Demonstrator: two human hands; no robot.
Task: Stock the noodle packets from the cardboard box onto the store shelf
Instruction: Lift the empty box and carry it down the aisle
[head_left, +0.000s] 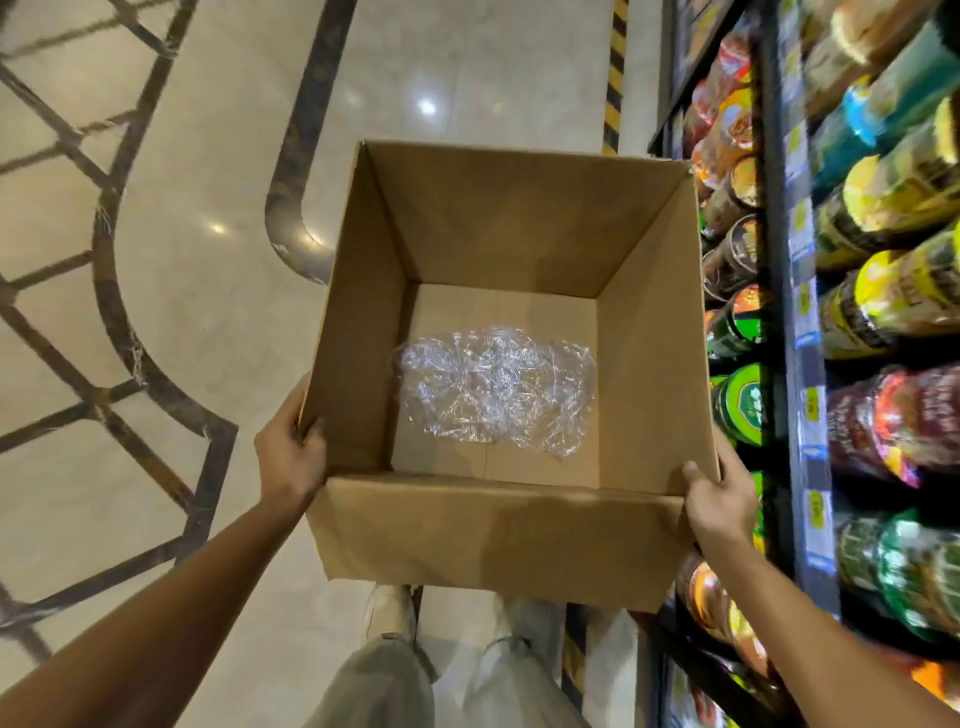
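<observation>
I hold an open brown cardboard box (498, 540) in front of me above the floor. Inside it lies only a crumpled sheet of clear plastic wrap (493, 389) on the bottom; no noodle packets show in it. My left hand (291, 447) grips the box's near left corner, fingers curled over the rim. My right hand (719, 499) grips the near right corner, thumb over the rim. The store shelf (800, 322) runs along the right, packed with noodle cups and packets (737, 400).
A glossy marble floor (218, 322) with dark inlay lines spreads to the left and ahead. A yellow-black hazard strip (615, 73) runs along the shelf's base. My legs and shoes (389, 613) stand under the box.
</observation>
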